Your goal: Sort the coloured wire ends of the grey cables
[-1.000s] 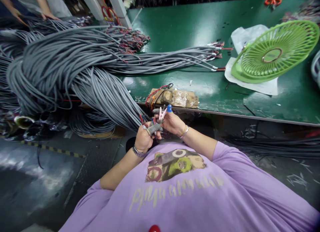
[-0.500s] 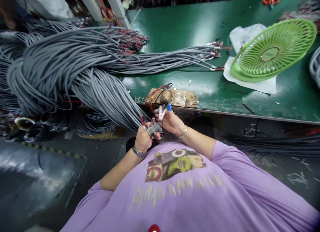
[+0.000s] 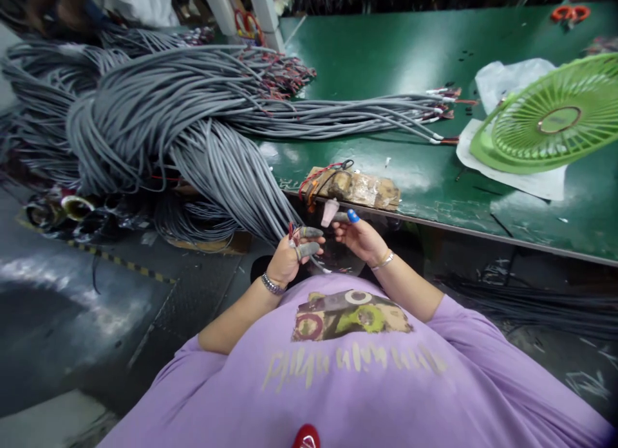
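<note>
My left hand is at the table's front edge, closed loosely around the wire ends of a thick bundle of grey cables. Grey covers wrap two of its fingers, which stretch out to the right. Thin red wires poke up beside them, and one cable with a pale tip dips below the hand. Just to the right is my right hand, apart from the bundle, its fingers extended. It wears a blue cover on the thumb and pink and grey covers on fingers. Nothing shows in its grasp.
On the green table lie more grey cables with stripped ends. A wooden block with wires sits at the front edge. A green fan stands to the right, with orange-handled scissors behind. Another person's arms show at upper left.
My right hand has drawn away from the left to the right, and its fingers have straightened. The left hand's fingers have uncurled somewhat. The whole view has shifted.
</note>
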